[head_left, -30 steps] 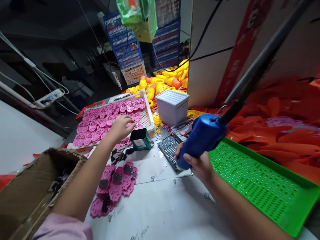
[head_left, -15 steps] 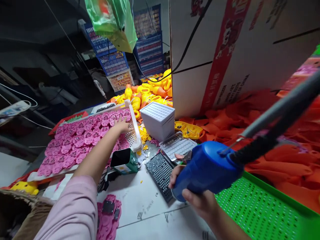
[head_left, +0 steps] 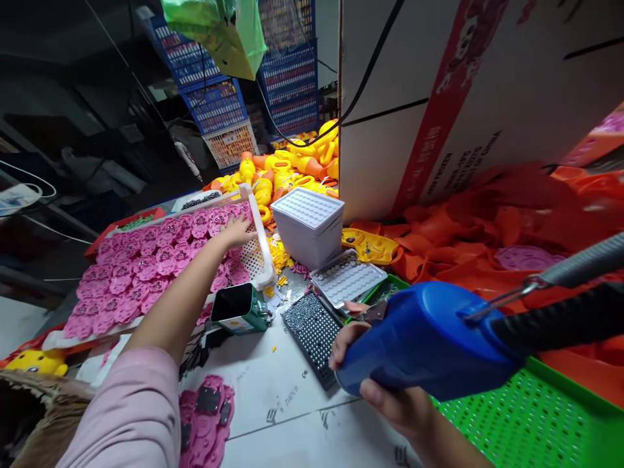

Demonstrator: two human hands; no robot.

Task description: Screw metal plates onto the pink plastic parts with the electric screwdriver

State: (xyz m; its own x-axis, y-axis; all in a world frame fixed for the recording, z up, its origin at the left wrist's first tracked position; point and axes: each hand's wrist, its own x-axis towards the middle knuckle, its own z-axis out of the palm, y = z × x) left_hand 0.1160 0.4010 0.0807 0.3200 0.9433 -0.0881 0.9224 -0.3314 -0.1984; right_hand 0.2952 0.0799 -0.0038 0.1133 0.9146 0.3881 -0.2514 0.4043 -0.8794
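Observation:
My left hand [head_left: 236, 231] reaches over the far right end of a white tray [head_left: 264, 255], fingers spread on or just above the pink plastic parts [head_left: 168, 250] lined up in it. Whether it touches one I cannot tell. My right hand [head_left: 385, 390] is wrapped round a blue electric screwdriver [head_left: 414, 341], which hangs from a spring [head_left: 585, 263]; its tip is hidden. Below that hand's left side lies a black perforated plate [head_left: 314, 335] covered with small screws. At the near left of the table rests a larger pink plastic part [head_left: 208, 419] with black inserts.
A green tin [head_left: 240, 309] stands between tray and screw plate. Behind are stacked white trays [head_left: 312, 231] and a flat white tray [head_left: 348, 279] with round pieces. A green basket [head_left: 526, 409] and orange parts [head_left: 453, 234] lie right, beside a tall carton [head_left: 385, 149].
The view has shifted slightly. My left hand stays at the tray's far end with fingers spread. The screwdriver's rear end has swung a little to the right in my right hand.

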